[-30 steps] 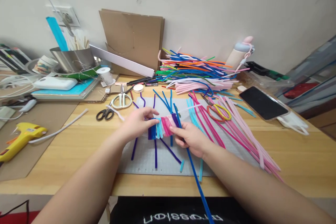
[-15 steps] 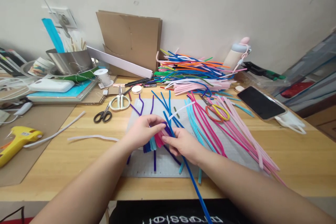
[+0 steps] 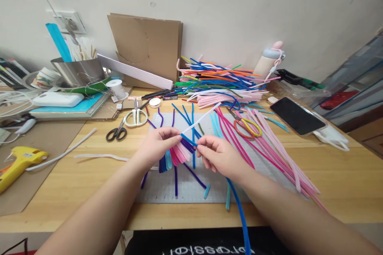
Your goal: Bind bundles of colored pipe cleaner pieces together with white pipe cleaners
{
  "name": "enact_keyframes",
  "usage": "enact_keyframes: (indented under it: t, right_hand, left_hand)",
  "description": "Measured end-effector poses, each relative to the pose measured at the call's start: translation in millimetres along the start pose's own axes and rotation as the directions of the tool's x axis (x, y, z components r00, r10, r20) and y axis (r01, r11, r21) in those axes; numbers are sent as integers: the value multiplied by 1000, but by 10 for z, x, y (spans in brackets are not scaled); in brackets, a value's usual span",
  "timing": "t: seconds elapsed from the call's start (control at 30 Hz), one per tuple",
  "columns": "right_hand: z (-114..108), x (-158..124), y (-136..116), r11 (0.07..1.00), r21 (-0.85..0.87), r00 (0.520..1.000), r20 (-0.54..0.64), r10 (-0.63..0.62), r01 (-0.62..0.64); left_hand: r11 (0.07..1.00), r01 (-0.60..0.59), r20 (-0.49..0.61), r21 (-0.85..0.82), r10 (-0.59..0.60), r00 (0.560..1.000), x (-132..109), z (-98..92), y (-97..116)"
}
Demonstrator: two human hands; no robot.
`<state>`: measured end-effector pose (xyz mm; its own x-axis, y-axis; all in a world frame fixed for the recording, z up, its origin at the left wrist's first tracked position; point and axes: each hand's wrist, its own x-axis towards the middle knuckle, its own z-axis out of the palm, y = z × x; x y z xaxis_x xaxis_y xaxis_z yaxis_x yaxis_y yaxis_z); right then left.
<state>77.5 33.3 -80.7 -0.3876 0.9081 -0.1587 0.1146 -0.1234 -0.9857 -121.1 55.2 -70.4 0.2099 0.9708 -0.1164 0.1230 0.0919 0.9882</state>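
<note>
On a wooden desk [image 3: 80, 183] by a pale wall [image 3: 215, 12], two hands pinched a striped bundle of looped pipe cleaners [image 3: 178, 153]

A grey mat [image 3: 161, 191] covered the desk's middle, with cardboard sheets [image 3: 145, 48] leaning behind, a multicoloured heap of pipe cleaners [image 3: 221, 81] beside them, a yellow glue gun [image 3: 22, 161] on brown card [image 3: 60, 135] at the left and a smartphone [image 3: 296, 115] at the right; the bundle was above the mat, between the hands, its fuzzy loops fanned in dark blue, light blue, pink, pale pink and purple, a white pipe cleaner [image 3: 202, 118] slanting up past it; the left hand [image 3: 160, 143] gripped its upper end between thumb and fingers, while the right hand [image 3: 217, 153] was closed on a blue pipe cleaner [image 3: 188, 140] stretched across towards the left fingertips
</note>
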Motion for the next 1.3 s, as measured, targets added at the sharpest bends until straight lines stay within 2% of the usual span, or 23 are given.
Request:
enact_keyframes:
  t: [0.13, 0.23, 0.33, 0.43, 0.5, 0.57, 0.7, 0.8, 0.9, 0.97, 1.1, 1.2, 1.3]
  right_hand:
    - [40, 9, 56, 991, -117, 996, -44, -71, 66]
    - [35, 16, 93, 956, -264, 986, -71, -153, 129]
    - [30, 1, 104, 899, -411, 976, -85, -202, 150]
    - [44, -24, 98, 876, -435, 956, -98, -275, 208]
    - [59, -34, 91, 878, -390, 936, -93, -339, 279]
    - [70, -35, 88, 883, -339, 926, -76, -368, 323]
    - [84, -24, 93, 908, -281, 923, -137, -360, 312]
    - [97, -12, 94, 959, -116, 942, -191, -276, 258]
    - [117, -8, 85, 974, 179, 983, -145, -115, 140]
    - [132, -13, 77, 952, 293, 991, -122, -49, 84]
    - [157, -26, 78, 946, 321, 990, -143, 3, 43]
    - [173, -18, 99, 929, 370, 993, -111, 25, 18]
    - [184, 0, 115, 878, 476, 993, -121, 2, 57]
  left_hand:
    - [1000, -1, -4, -9, 1, 1000, -21, 20, 20]
    - [999, -22, 4, 28, 22, 1000, -34, 39, 9]
    - [990, -74, 5, 120, 74, 997, -54, 63, 10]
    - [947, -154, 40, 282, 148, 988, -88, 96, 39]
    - [897, -213, 83, 388, 196, 977, -113, 120, 61]
    - [877, -243, 103, 415, 220, 970, -131, 141, 73]
    - [898, -205, 56, 390, 199, 978, -138, 162, 73]
    - [905, -193, 23, 379, 199, 980, -129, 158, 83]
    - [912, -191, 11, 362, 201, 980, -124, 149, 94]
    - [921, -187, 10, 341, 195, 981, -122, 145, 93]
    - [940, -172, 22, 294, 174, 985, -121, 150, 75]
    - [952, -160, 39, 263, 155, 987, -121, 160, 73]
    - [959, -138, 66, 246, 126, 990, -125, 168, 81]
